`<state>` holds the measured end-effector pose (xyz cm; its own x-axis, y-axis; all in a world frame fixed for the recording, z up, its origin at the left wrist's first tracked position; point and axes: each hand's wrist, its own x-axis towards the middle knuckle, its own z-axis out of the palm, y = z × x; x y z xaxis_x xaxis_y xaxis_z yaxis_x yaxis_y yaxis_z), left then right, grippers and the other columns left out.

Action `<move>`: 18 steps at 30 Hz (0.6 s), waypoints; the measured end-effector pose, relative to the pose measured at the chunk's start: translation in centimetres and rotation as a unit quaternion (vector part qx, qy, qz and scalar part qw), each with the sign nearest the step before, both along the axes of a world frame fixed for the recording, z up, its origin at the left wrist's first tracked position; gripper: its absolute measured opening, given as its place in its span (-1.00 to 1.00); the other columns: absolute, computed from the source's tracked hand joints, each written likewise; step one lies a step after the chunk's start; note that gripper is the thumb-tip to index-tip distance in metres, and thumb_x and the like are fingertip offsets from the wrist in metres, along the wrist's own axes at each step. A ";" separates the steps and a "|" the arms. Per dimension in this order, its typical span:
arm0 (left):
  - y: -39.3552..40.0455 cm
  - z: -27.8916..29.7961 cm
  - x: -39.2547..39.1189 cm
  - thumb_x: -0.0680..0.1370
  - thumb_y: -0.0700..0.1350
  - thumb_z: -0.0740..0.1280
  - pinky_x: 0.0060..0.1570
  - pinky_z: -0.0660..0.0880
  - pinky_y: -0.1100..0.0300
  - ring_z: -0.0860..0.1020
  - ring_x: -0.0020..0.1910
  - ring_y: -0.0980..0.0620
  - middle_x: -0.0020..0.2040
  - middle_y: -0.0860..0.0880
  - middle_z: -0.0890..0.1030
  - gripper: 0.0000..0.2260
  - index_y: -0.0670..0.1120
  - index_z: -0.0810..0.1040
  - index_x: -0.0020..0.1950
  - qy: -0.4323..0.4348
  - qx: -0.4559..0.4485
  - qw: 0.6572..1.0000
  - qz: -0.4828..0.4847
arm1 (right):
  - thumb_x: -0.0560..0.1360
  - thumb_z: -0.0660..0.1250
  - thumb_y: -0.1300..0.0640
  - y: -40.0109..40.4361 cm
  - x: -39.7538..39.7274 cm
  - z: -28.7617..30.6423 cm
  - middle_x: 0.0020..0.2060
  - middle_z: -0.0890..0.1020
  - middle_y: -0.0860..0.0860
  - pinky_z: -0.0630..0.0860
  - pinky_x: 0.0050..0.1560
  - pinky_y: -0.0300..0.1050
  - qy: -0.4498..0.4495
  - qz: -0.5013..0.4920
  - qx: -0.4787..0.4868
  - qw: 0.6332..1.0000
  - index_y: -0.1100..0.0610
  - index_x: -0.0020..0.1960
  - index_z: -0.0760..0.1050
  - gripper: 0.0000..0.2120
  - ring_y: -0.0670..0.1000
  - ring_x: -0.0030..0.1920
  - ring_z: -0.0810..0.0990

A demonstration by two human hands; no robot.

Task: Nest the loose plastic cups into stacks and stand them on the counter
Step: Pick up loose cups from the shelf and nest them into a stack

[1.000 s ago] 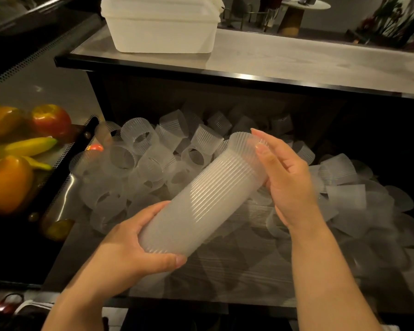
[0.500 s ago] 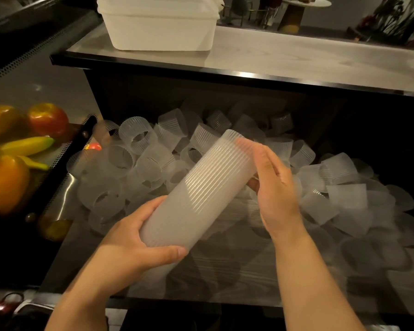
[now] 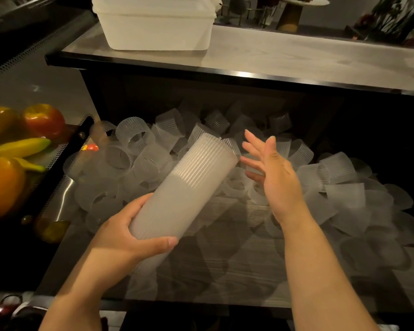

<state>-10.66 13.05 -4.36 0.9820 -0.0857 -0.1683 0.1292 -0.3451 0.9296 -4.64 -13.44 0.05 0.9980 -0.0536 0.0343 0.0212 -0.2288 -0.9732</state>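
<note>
A long nested stack of frosted ribbed plastic cups [image 3: 189, 182] lies tilted, its open end pointing up and to the right. My left hand [image 3: 129, 230] grips its lower end. My right hand [image 3: 273, 173] hovers just right of the stack's top, fingers spread, holding nothing and clear of the stack. Several loose cups [image 3: 139, 139] lie scattered across the lower wooden shelf [image 3: 225, 271], behind and on both sides of my hands. The grey counter [image 3: 296, 58] runs above the shelf at the back.
A white lidded plastic tub [image 3: 153, 25] stands on the counter's left end. Left of the shelf a perforated metal tray [image 3: 58, 187] holds an apple [image 3: 44, 120], bananas [image 3: 22, 146] and orange peppers [image 3: 3, 185]. Dark space lies under the counter at the right.
My right hand has let go of the stack's top and pulled back to the right with its fingers spread. The left hand keeps its hold on the stack's base.
</note>
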 end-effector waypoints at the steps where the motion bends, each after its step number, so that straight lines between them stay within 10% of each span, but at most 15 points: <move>1: 0.1 0.0 0.1 0.01 0.33 0.56 -0.09 0.54 0.20 0.55 0.01 0.37 0.06 0.46 0.53 -0.31 0.62 0.40 0.08 0.003 0.006 1.000 0.005 | 0.63 -0.04 -0.22 -0.2 0.4 -0.6 0.30 0.51 -0.23 0.48 0.32 0.01 0.002 -0.039 -0.016 0.999 -0.20 0.42 0.38 -0.56 -0.18 0.21 0.55; 9: 0.2 -0.2 0.0 0.00 0.34 0.56 -0.06 0.53 0.18 0.56 0.04 0.29 0.07 0.44 0.53 -0.28 0.60 0.40 0.11 0.000 0.021 1.000 0.011 | 0.60 0.26 -0.03 1.3 3.4 -6.3 0.46 0.37 0.06 0.32 0.40 -0.05 0.261 0.017 -0.281 0.923 -0.08 0.57 0.10 -0.40 0.14 0.39 0.41; 18: 0.5 -0.2 -0.1 0.01 0.32 0.57 -0.04 0.55 0.16 0.56 0.02 0.35 0.09 0.40 0.55 -0.28 0.60 0.42 0.11 -0.014 0.012 1.000 0.012 | 0.60 0.25 0.01 0.3 4.8 -7.9 0.22 0.58 0.03 0.35 0.32 -0.12 0.242 0.039 -0.375 0.894 0.05 0.48 0.33 -0.54 0.09 0.29 0.50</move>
